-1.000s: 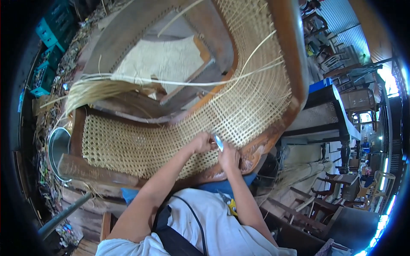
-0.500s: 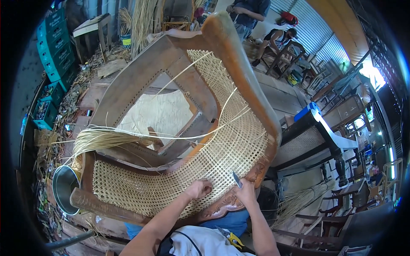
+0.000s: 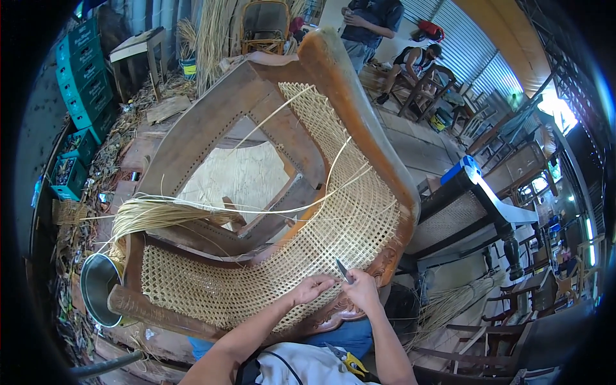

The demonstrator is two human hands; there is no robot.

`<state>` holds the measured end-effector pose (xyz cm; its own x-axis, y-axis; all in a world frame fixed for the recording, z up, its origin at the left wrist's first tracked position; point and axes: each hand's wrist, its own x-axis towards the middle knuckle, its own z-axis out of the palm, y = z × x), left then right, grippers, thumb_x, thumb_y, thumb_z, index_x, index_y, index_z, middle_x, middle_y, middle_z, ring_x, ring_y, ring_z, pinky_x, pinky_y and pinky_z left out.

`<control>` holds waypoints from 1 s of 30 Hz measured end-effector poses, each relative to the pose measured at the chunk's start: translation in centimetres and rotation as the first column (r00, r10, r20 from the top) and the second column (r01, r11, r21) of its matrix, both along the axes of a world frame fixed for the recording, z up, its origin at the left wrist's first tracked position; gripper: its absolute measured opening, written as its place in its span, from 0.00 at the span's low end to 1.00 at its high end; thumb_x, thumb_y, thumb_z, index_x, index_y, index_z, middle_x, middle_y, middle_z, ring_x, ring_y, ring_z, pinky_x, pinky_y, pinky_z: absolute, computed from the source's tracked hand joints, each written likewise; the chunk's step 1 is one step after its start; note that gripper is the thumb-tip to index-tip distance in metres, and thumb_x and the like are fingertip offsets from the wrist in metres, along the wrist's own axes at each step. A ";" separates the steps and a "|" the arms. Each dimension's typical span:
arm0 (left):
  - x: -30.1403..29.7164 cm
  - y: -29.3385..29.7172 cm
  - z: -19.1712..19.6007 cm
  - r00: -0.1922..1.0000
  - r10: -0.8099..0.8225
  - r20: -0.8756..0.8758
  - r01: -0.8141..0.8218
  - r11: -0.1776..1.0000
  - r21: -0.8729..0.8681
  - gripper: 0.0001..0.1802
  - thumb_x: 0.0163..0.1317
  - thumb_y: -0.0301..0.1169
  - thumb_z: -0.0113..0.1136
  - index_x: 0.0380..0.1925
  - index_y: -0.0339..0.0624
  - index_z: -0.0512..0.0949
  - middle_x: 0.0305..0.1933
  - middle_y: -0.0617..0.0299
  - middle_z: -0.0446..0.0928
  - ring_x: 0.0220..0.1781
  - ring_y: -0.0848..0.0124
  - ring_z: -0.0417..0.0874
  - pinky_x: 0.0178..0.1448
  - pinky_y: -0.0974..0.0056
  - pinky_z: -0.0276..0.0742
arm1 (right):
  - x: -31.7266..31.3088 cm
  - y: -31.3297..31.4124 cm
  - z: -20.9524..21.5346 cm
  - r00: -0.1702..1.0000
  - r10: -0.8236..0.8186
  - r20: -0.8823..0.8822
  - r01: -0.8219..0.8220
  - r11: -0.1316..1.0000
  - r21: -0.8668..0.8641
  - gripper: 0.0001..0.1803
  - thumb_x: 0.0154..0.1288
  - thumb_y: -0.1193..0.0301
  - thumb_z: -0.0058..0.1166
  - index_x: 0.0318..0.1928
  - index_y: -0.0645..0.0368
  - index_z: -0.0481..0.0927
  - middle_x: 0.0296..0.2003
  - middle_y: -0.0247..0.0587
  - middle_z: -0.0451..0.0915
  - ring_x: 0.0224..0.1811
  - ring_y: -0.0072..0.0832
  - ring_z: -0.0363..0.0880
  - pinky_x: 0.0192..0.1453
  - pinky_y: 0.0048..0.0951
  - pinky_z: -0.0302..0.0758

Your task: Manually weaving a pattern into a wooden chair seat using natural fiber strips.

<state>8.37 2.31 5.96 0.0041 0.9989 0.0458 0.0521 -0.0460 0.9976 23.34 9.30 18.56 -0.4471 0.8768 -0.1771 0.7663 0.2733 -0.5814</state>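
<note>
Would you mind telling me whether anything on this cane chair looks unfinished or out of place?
Yes: the wooden chair frame has an open, unwoven panel, and loose cane strands trail across the woven cane. The right hand holds a small blade near the weave; the left hand pinches it.

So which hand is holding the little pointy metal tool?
The right hand holds the metal tool. The left hand just pinches the woven cane.
</note>
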 end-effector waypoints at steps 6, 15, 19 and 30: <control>0.9 0.3 -2.4 0.892 0.027 0.451 0.087 0.969 -0.232 0.14 0.67 0.36 0.61 0.45 0.37 0.83 0.36 0.64 0.83 0.39 0.76 0.80 0.47 0.69 0.77 | 0.9 0.6 -2.6 0.998 -0.009 0.058 0.012 0.998 -0.054 0.10 0.53 0.72 0.59 0.35 0.64 0.78 0.26 0.46 0.79 0.28 0.30 0.79 0.36 0.33 0.74; -1.7 2.3 -6.9 0.904 0.196 0.381 -0.071 0.946 -0.318 0.12 0.62 0.35 0.63 0.34 0.36 0.85 0.24 0.65 0.80 0.26 0.80 0.75 0.30 0.69 0.73 | 0.7 -0.6 -0.5 0.891 0.187 0.414 -0.216 0.976 0.023 0.17 0.63 0.62 0.55 0.52 0.51 0.79 0.40 0.50 0.83 0.43 0.50 0.82 0.48 0.47 0.77; -1.7 1.8 -5.0 0.961 0.174 0.213 -0.090 0.930 -0.356 0.07 0.63 0.26 0.59 0.32 0.34 0.82 0.29 0.63 0.80 0.29 0.80 0.76 0.33 0.72 0.74 | 0.3 -1.2 -1.7 0.840 0.254 0.479 -0.296 0.955 0.012 0.16 0.64 0.61 0.54 0.50 0.52 0.80 0.39 0.53 0.83 0.42 0.51 0.82 0.47 0.47 0.76; -1.7 0.8 -6.7 0.934 0.167 0.317 -0.066 0.950 -0.306 0.11 0.65 0.32 0.59 0.27 0.36 0.81 0.21 0.69 0.74 0.22 0.81 0.70 0.27 0.72 0.67 | -2.0 1.8 20.4 0.910 0.385 -0.155 0.011 0.351 0.936 0.22 0.45 0.67 0.77 0.29 0.57 0.72 0.21 0.27 0.65 0.19 0.22 0.62 0.29 0.25 0.70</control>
<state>6.68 3.09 -0.77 -0.0778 0.9616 -0.2630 -0.2998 0.2291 0.9261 21.34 11.11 38.95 -0.4703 0.2869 0.8346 0.4588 0.8873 -0.0465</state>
